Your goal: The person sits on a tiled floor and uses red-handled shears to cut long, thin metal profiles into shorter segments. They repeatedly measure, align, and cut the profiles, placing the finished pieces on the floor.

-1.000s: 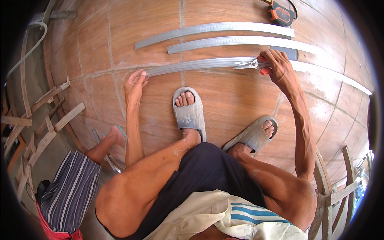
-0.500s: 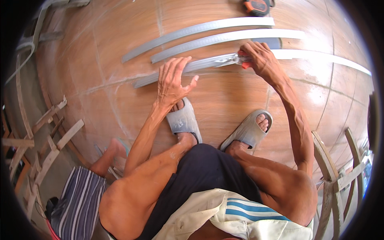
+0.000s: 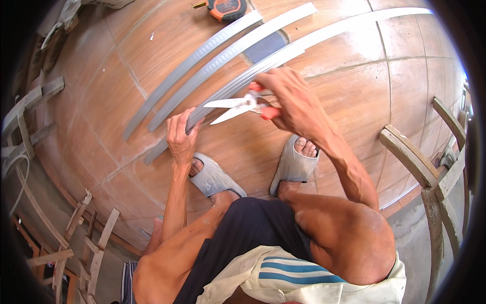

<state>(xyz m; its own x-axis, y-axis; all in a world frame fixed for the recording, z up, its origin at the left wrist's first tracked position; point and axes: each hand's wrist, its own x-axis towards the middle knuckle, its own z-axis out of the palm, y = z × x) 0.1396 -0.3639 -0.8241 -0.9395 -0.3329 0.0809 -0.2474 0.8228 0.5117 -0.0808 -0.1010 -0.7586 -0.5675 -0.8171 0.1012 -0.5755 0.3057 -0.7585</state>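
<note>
A wood-patterned tile floor (image 3: 349, 96) stretches across the view I follow from afar, with rough wooden frames standing at its right (image 3: 410, 154) and left (image 3: 104, 235) edges. In the foreground, a person in dark shorts (image 3: 253, 228) and a pale shirt (image 3: 304, 283) with blue stripes works with knees apart. Ahead of the feet I see a long, bright metal strip (image 3: 374, 19) curving through the fisheye view toward the upper right, and beside it a grooved metal strip (image 3: 223, 96) slanting down to the person's left hand. Two shorter metal strips, one outer (image 3: 187, 63) and one inner (image 3: 223, 61), lie beyond, side by side and apart. Grey slippers (image 3: 215, 175) cover both feet. The left hand (image 3: 179, 134) has its fingers closed around the near end of the grooved strip; the right hand (image 3: 296, 99) is wrapped around the red handles of a pair of snips (image 3: 245, 104), whose blades stand apart, pointing left, right by that strip. I cannot tell whether they touch it. A dark grey rectangle (image 3: 266, 46) shows between the strips, and an orange-and-black tape measure (image 3: 228, 9) sits at the top edge.
</note>
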